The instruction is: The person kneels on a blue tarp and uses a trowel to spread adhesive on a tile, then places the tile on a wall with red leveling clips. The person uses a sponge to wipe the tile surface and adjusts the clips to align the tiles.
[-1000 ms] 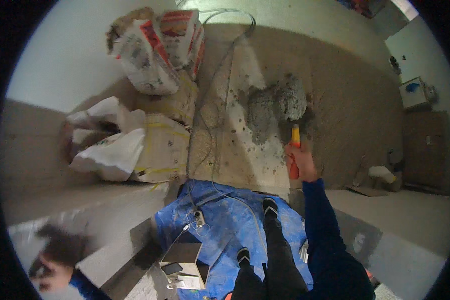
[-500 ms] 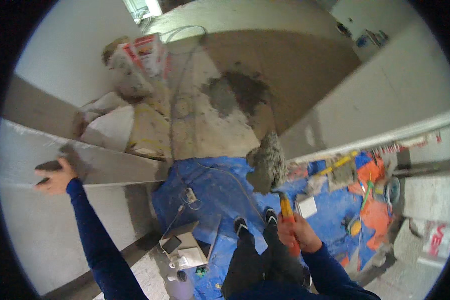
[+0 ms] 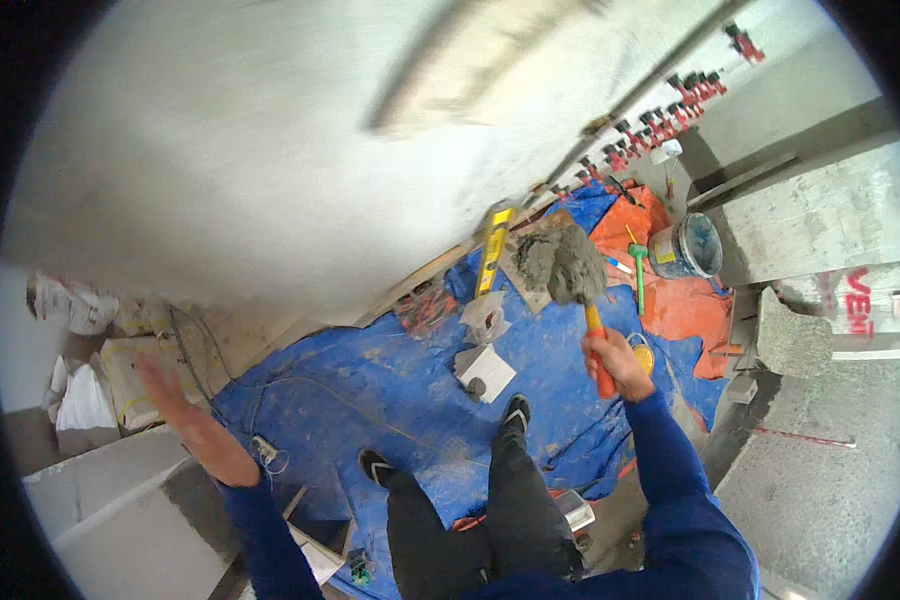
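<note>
So my right grip [image 3: 622, 364] is clenched around the orange-and-yellow handle of a trowel [image 3: 593, 321], with grey mortar [image 3: 578, 266] heaped on the blade just past it. Green mallet [image 3: 639, 270] is a bit beyond that grip, bucket [image 3: 668, 250] farther out to its right, yellow level [image 3: 492, 252] off up-left. My left grip [image 3: 198, 428] is kinda blurry, released, way over left.

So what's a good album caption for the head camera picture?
Right hand grips an orange-handled trowel caked with grey mix; left hand outstretched.
</note>
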`<state>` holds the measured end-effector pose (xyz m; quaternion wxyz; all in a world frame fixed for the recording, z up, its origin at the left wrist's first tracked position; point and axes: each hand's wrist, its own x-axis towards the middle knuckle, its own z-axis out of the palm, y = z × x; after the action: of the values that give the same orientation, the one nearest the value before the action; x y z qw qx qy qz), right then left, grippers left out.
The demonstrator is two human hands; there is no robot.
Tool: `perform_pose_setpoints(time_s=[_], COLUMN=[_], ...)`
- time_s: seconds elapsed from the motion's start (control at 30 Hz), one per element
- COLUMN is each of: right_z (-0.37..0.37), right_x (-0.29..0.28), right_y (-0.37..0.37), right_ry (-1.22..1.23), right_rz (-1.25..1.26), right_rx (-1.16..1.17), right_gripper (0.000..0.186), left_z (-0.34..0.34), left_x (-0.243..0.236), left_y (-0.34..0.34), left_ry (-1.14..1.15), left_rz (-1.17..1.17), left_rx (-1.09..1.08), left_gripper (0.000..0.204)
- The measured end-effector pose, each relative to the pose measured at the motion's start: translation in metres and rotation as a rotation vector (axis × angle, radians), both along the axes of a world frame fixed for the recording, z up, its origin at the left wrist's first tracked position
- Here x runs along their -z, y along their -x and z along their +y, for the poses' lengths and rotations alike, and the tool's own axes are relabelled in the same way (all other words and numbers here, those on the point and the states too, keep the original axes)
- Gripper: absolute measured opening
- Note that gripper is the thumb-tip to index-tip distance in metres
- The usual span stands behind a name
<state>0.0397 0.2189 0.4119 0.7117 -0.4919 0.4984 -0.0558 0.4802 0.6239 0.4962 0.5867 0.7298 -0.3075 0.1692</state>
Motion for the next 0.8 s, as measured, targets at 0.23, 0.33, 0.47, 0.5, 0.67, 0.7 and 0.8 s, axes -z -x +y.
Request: perform_pose_setpoints(time_s=[0.23, 0.33, 0.47, 0.5, 0.67, 0.7, 0.8], right_z=[-0.157, -0.183, -0.242, -0.248, -0.199, -0.191, -0.196], right_x=[0.236, 0.347, 0.443, 0.454, 0.457, 0.455, 0.454], right_y=[0.045, 0.045, 0.043, 0.045, 0.073, 0.078, 0.085], right_ry=[0.621, 0.723, 0.587, 0.470, 0.697, 0.703, 0.598], right_rz=[0.378, 0.616, 0.637, 0.677, 0.719, 0.726, 0.756], right_rx=[0.085, 0.051, -0.109, -0.222, -0.063, -0.035, -0.078], right_gripper=[0.028, 0.035, 0.043, 0.047, 0.061, 0.064, 0.070], left_z=[-0.186, -0.197, -0.184, -0.179, -0.145, -0.137, -0.120], left_x=[-0.029, -0.028, -0.033, -0.038, -0.051, -0.049, -0.045], left_y=[-0.021, -0.033, -0.054, -0.060, -0.109, -0.113, -0.121], left_ry=[0.180, 0.226, -0.614, -0.812, -0.073, -0.087, -0.568], left_rz=[-0.233, -0.245, -0.436, -0.477, -0.562, -0.564, -0.717], left_rx=[-0.668, -0.855, -1.385, -1.520, -1.385, -1.350, -1.536], left_gripper=[0.055, 0.043, 0.043, 0.044, 0.033, 0.034, 0.039])
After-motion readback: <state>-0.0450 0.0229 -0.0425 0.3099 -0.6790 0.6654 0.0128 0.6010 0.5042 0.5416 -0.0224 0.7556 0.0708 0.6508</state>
